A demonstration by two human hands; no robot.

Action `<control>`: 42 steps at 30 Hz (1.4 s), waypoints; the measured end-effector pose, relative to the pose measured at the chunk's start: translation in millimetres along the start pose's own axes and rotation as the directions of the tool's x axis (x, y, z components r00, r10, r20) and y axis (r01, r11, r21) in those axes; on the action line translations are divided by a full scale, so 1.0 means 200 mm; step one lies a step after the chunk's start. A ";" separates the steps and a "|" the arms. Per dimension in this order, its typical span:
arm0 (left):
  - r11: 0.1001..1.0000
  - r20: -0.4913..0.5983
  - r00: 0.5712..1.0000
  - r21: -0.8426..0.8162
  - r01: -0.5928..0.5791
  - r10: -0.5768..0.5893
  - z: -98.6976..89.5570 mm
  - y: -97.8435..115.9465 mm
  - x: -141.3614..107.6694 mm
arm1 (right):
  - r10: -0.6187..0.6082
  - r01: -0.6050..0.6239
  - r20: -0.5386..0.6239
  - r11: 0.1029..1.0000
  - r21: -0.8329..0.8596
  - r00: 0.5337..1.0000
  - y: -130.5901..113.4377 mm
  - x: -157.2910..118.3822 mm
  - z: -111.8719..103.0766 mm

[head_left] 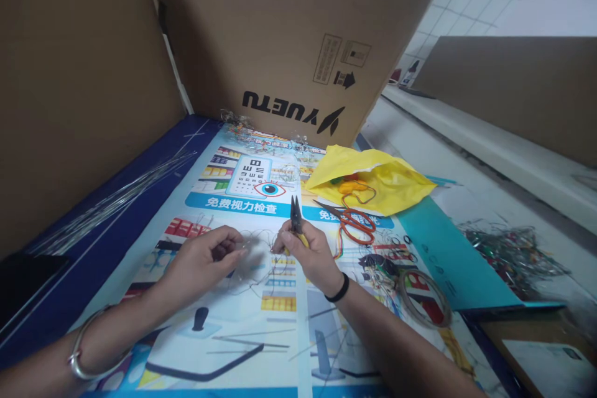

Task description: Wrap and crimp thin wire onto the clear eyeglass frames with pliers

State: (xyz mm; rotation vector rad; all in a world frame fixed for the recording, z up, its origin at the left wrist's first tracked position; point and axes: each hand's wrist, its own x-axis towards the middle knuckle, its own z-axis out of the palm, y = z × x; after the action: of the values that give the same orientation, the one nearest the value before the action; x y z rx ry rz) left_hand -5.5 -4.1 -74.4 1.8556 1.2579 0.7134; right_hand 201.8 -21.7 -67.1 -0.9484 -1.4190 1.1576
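Observation:
My right hand is closed around needle-nose pliers; their dark tips point away from me and their handles are yellow. At its fingertips there is also a bit of thin wire. Across from it, my left hand pinches the other side of a loosely bent, thin wire piece, which spans the gap between both hands above the printed sheet. The wire's exact shape is hard to make out. Just right of the pliers lie scissors with orange handles, beside a multicoloured thread.
A yellow bag lies with its mouth towards me. Straight wires form a bundle at left. A tape roll and tangled wire pieces are at right. Cardboard panels stand behind the printed sheet.

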 end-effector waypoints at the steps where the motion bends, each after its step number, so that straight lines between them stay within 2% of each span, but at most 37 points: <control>1: 1.000 -0.012 1.000 0.017 -0.009 0.009 0.00 0.00 0.00 | -0.002 0.002 0.004 1.000 -0.002 1.000 0.00 0.00 0.00; 6: 0.995 -0.046 0.998 0.100 -0.029 0.033 0.00 0.01 0.00 | -0.002 0.003 0.031 0.999 -0.043 1.000 0.02 -0.02 0.01; 20: 0.983 -0.135 0.983 0.150 -0.103 0.123 -0.01 0.04 -0.02 | 0.031 -0.030 0.034 0.999 -0.039 0.999 0.03 -0.03 0.02; 27: 0.942 -0.063 0.992 0.324 -0.086 0.113 -0.02 0.03 -0.02 | 0.037 -0.036 0.048 0.999 -0.030 0.998 0.02 -0.03 0.02; 31: 0.829 -0.007 0.993 0.552 -0.091 0.114 -0.02 0.06 -0.03 | 0.063 -0.063 0.087 0.998 -0.012 0.994 0.04 -0.02 0.02; 35: 0.757 -0.004 0.966 0.622 -0.199 0.258 -0.03 0.07 -0.03 | 0.081 -0.082 0.107 0.997 0.004 0.991 0.05 -0.03 0.02; 38: 0.751 0.009 0.914 0.566 -0.340 0.407 -0.03 0.07 -0.02 | 0.083 -0.083 0.119 0.997 -0.001 0.989 0.06 -0.03 0.03; 40: 0.741 0.060 0.879 0.512 -0.435 0.474 -0.02 0.07 -0.01 | 0.088 -0.089 0.122 0.996 -0.005 0.989 0.07 -0.03 0.03; 42: 0.744 0.132 0.859 0.447 -0.497 0.494 -0.02 0.07 -0.01 | 0.097 -0.096 0.124 0.995 -0.007 0.988 0.07 -0.04 0.03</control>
State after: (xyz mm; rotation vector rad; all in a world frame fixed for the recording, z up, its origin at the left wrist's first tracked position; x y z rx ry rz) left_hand -1.2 -7.7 -60.2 2.6551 0.9810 0.7136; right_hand 195.9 -26.7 -82.2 -0.9688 -1.4856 1.3071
